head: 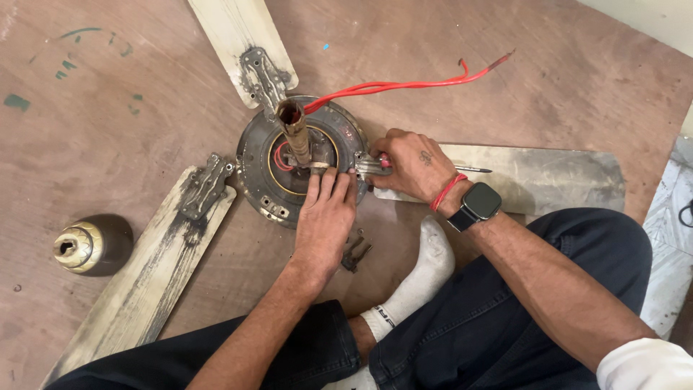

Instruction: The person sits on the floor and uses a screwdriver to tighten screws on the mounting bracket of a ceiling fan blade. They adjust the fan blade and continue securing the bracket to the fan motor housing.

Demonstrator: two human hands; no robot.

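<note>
Two hands on the ceiling fan motor (289, 162), which sits flat on the brown floor (115, 108) in front of our crossed legs, blades splayed out around it.

Handling, as we judge it: motor housing is cast metal, heavy and stiff, won't shift on its own. Grimy surface, probably greasy, so grip may slip. Best hold is the rim or the centre down rod (294, 130), not the red wires (404, 83), which are soft and would pull loose. Blades (166, 245) are thin sheet and look likely to flex if lifted by the tips; take them at the metal brackets.

Left hand (325, 220): palm down, fingers extended and close together, tips pressing on the motor's near edge by the hub. Mostly flat, pinning rather than gripping; holds nothing that we can see.

Right hand (415, 166): fist closed around a red-handled screwdriver (465, 170), whose end pokes out over the right blade (548, 177); working end at the blade bracket (368, 166), hidden by the fingers. Wrist cocked, forearm coming in from the right, watch (476, 204) up.

Loose bracket piece (355, 253) on the floor by the left wrist. Brown canopy cup (92, 244) well off to the left.
</note>
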